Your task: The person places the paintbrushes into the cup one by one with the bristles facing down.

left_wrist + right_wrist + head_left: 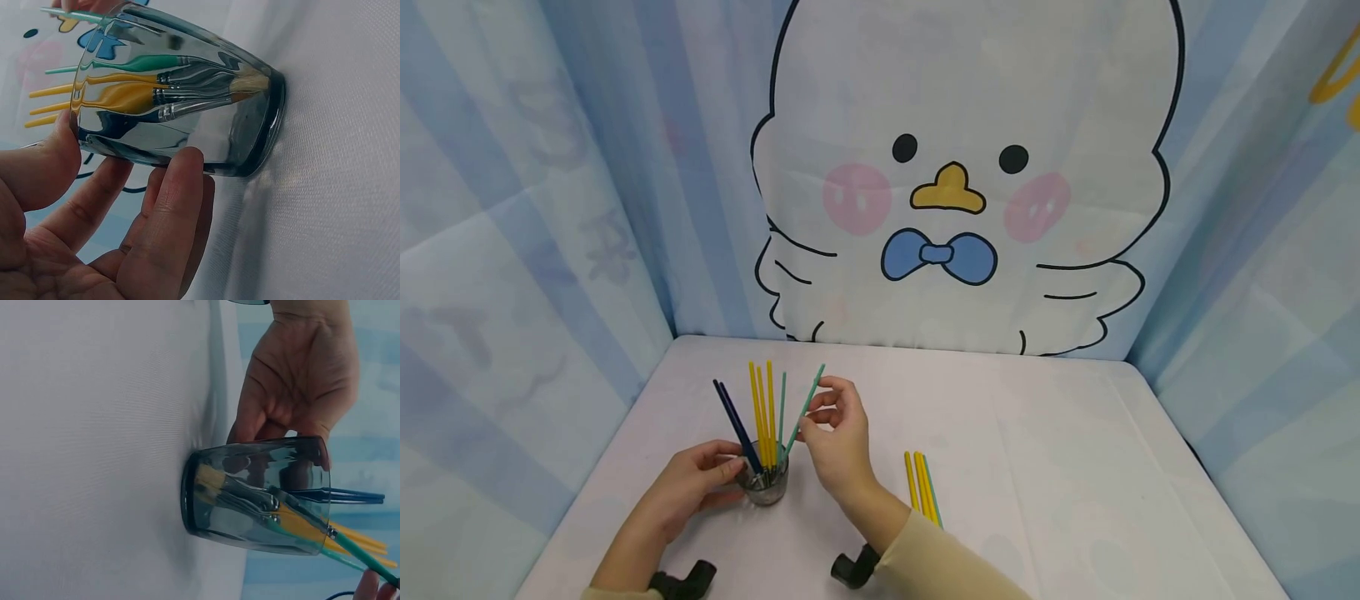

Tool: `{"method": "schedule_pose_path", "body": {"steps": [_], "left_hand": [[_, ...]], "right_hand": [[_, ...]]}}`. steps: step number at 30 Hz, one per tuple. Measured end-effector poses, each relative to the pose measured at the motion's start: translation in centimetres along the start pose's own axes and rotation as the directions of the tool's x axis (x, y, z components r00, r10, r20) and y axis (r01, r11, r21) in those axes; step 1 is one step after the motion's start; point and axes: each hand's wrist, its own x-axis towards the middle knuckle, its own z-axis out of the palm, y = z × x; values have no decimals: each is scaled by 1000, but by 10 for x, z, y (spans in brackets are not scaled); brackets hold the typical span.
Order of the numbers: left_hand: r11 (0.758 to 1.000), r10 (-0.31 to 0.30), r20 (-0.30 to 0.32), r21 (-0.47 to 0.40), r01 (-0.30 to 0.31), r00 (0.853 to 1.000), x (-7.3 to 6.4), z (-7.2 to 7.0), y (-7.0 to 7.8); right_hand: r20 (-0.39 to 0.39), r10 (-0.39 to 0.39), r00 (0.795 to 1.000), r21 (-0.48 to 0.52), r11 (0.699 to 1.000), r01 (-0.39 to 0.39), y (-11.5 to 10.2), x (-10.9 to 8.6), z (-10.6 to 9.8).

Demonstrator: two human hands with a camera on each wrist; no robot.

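A clear glass cup (767, 493) stands upright on the table, holding several paintbrushes bristles down. Two dark blue handles (735, 421) lean left, yellow handles (762, 408) rise in the middle, and a green one (782, 400) stands beside them. My left hand (696, 475) holds the cup from its left side, thumb near the rim and fingers against the wall. With thumb and fingertips my right hand (842, 433) pinches the upper handle of another green paintbrush (362, 555). That brush slants right, its lower end inside the cup.
More yellow brush handles (913, 483) and a green one (932, 490) lie on the white table (1060, 467) to the right, partly hidden by my right forearm. Black wrist mounts (688, 581) sit on both wrists. Printed curtains (715, 167) enclose the table's back and sides.
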Motion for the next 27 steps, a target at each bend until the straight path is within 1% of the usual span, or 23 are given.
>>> {"method": "schedule_pose_path", "body": {"steps": [15,21,24,27], "left_hand": [[1000,15,10,-9,-15,1000,-3,-1,0],[1000,19,8,-5,-19,1000,-3,-1,0],[1000,19,4,-1,-19,1000,-3,0,0],[1000,19,-1,1,-19,1000,-3,0,0]], "right_hand": [[65,32,997,-66,997,-28,15,1,3],[72,35,997,-89,996,-28,18,0,4],[73,43,996,-149,988,-32,19,0,3],[78,44,996,-225,974,-26,20,-1,1]]}}
